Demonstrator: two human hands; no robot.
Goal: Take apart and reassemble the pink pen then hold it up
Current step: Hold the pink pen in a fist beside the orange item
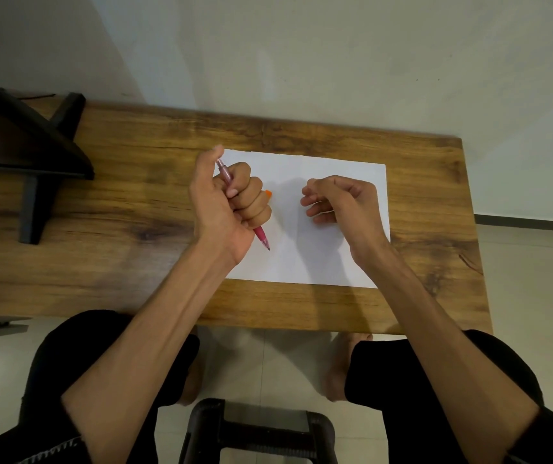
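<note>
My left hand point(228, 199) grips the pink pen point(261, 236) in a fist above the left part of a white sheet of paper point(318, 256). The pen's tip points down and toward me below the fist, and its clear upper end sticks out by the thumb. My right hand point(338, 200) hovers over the sheet a little to the right, fingers loosely curled, holding nothing that I can see. A small orange object point(268, 193) peeks out just behind my left fingers; most of it is hidden.
The paper lies on a wooden table point(134, 202) set against a pale wall. A dark shelf bracket point(34, 155) stands at the table's left end. A black stool point(258, 430) is below, between my knees.
</note>
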